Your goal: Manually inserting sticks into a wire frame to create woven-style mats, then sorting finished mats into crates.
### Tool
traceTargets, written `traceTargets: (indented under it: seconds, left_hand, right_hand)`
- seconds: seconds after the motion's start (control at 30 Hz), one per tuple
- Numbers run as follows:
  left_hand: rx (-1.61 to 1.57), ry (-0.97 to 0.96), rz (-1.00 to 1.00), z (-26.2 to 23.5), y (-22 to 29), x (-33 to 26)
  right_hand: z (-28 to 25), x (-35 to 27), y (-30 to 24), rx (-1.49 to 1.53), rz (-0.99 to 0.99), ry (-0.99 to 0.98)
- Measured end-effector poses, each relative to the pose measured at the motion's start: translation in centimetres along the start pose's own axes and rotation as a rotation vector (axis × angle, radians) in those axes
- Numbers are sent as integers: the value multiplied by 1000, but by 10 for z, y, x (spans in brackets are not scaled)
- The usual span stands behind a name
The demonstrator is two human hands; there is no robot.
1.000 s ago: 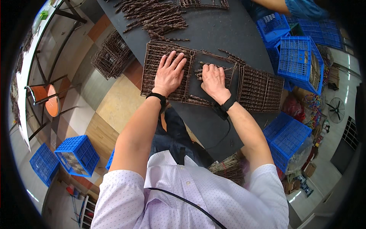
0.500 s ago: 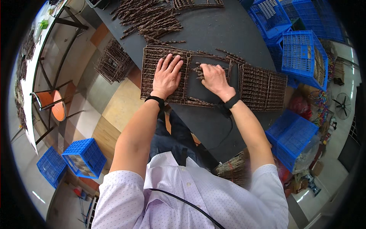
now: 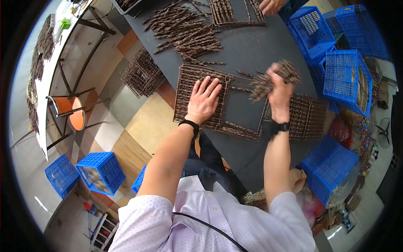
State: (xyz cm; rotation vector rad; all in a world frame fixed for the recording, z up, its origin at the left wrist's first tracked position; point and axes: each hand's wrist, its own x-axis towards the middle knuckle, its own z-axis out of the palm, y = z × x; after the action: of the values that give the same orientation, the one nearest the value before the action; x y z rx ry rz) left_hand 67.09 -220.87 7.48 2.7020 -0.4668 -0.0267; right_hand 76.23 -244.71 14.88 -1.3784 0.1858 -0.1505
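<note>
Since half a second ago the right hand (image 3: 279,90) has lifted off the woven frame (image 3: 201,98) and now grips a bundle of brown twigs (image 3: 273,77) raised above it, while the left hand has stayed flat in place.

At the far left a long white table (image 3: 42,84) carries dark twig material, with an orange stool (image 3: 73,113) beside it and blue crates (image 3: 100,172) on the floor below. A brown wire-like basket (image 3: 142,75) stands on the floor against the bench's left edge.

On the dark bench (image 3: 247,46) the left hand (image 3: 203,101) lies palm down, fingers spread apart, pressing the left panel of the frame near the bench's near edge. That frame is a flat rectangular lattice of thin brown twisted sticks, its left part densely filled, its middle open with bare bench showing through. A loose heap of similar sticks (image 3: 184,29) lies toward the far edge.

The right hand is closed around the twig bundle, whose bristly ends fan out to both sides. Further right another woven panel (image 3: 308,117) rests on the bench's right edge, beside stacked blue baskets (image 3: 346,80). Another person's hand (image 3: 270,5) shows at the far edge.
</note>
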Motion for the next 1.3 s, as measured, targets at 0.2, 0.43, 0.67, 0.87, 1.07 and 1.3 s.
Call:
traceTargets:
  seconds: [0.2,0.43,0.67,0.87,1.07,1.3]
  left_hand:
    - [-57,35,12,-2,-5,-1]
    - [-100,78,-7,3,-10,-3]
    - [-103,78,-20,1,-10,-3]
    - [-88,65,-14,-2,-6,-2]
    - [-51,46,-17,3,-4,-2]
    - [-24,47,-6,4,-3,-3]
  right_hand:
    - [158,64,25,-930,-750,-752]
    - [219,86,81,-1464,-868,-967]
    - [94,19,12,-1288,-624,-759]
    - [23,-53,51,-1551,-586,-684]
    - [-9,-58,36,-1009,-342,-612]
    - [-50,-42,-28,343,-103,314]
